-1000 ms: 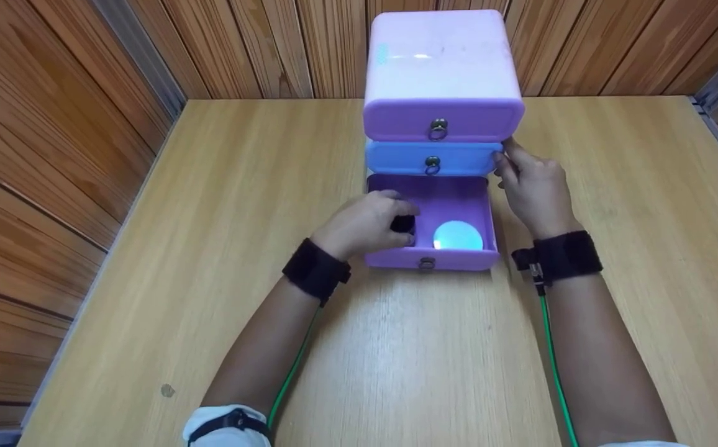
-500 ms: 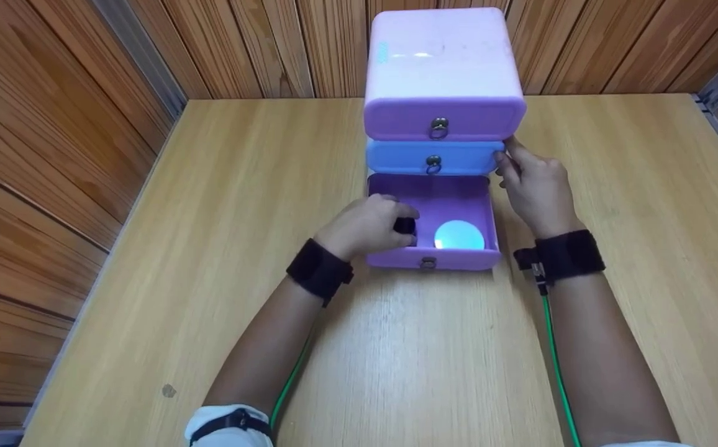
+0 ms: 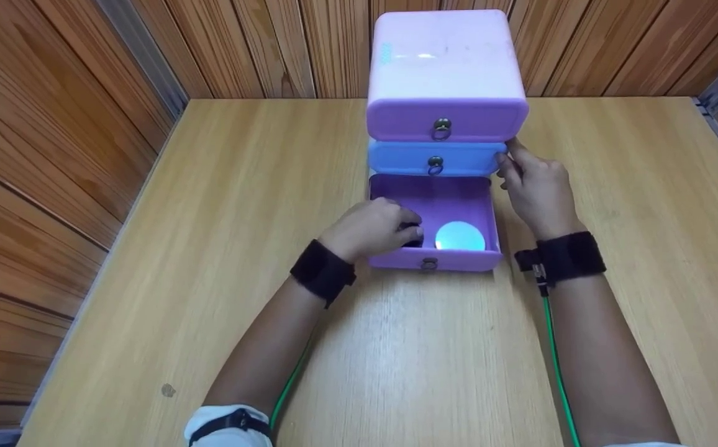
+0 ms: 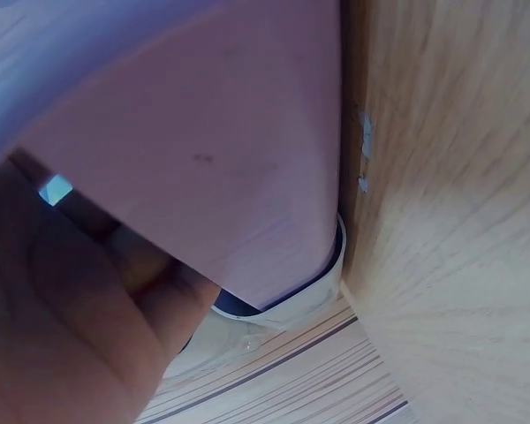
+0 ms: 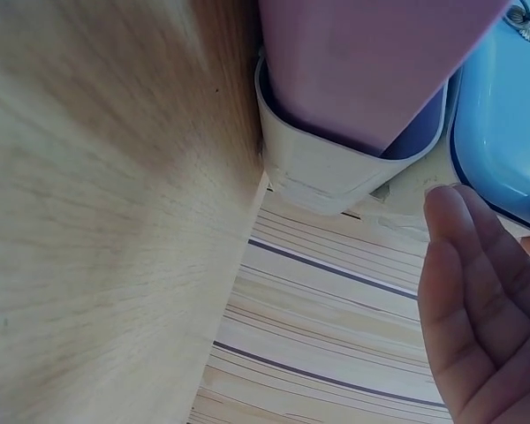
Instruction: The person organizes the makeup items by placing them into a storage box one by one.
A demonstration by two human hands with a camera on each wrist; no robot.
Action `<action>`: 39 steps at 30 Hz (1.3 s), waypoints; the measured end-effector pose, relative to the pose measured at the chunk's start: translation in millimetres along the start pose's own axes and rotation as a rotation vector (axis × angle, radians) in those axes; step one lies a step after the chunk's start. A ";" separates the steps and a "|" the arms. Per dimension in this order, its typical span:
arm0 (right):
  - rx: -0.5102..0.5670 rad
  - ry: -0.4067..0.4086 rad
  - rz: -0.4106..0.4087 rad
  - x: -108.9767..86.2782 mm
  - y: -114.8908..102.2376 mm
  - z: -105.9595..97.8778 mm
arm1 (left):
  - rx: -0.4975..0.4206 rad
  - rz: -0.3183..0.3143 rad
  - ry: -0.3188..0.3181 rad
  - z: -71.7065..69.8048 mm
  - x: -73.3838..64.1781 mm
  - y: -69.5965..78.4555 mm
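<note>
In the head view my left hand (image 3: 374, 230) reaches over the left wall of the pulled-out purple bottom drawer (image 3: 452, 195). Its thumb and fingers hold a small black object (image 3: 413, 241) low in the drawer; the hand covers most of it, so its kind is unclear. To its right a round, shiny pale-blue disc (image 3: 460, 236) lies on the drawer floor. My right hand (image 3: 539, 189) touches the right edge of the blue middle drawer (image 3: 402, 158). In the right wrist view its fingers (image 5: 490, 300) are nearly straight, their tips beside the blue front.
The pink-topped cabinet (image 3: 446, 56) stands at the back of the wooden table (image 3: 259, 186), before a wood-panelled wall (image 3: 334, 49). Its purple top drawer (image 3: 402, 121) and blue drawer are pushed in. Green cables (image 3: 558, 372) run along both forearms.
My left fingers have drawn closer together and the black object sits lower, nearer the drawer floor. My right hand stays at the cabinet's side.
</note>
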State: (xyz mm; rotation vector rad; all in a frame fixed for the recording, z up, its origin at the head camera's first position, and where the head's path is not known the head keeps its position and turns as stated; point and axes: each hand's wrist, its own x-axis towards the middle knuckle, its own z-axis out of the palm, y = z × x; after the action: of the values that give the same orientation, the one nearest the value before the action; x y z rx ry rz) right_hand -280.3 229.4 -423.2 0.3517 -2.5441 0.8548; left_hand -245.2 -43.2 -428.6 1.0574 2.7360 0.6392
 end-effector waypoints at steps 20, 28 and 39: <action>-0.210 -0.715 0.154 -6.7 -23.8 -51.2 | -0.026 -0.178 0.008 -33.3 -20.8 -10.2; -0.186 -0.831 0.116 -13.2 -52.6 -30.8 | 0.037 -0.315 -0.050 -46.3 -36.8 -10.9; -0.222 -0.900 0.173 -14.3 -54.7 -42.1 | 0.042 -0.449 -0.293 -44.1 -33.0 -1.2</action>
State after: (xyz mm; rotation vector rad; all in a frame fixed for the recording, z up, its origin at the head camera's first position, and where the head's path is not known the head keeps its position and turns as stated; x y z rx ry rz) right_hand -234.4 214.4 -371.9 0.5404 -3.5027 0.5125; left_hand -233.5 -81.0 -390.2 0.4632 2.5984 0.3281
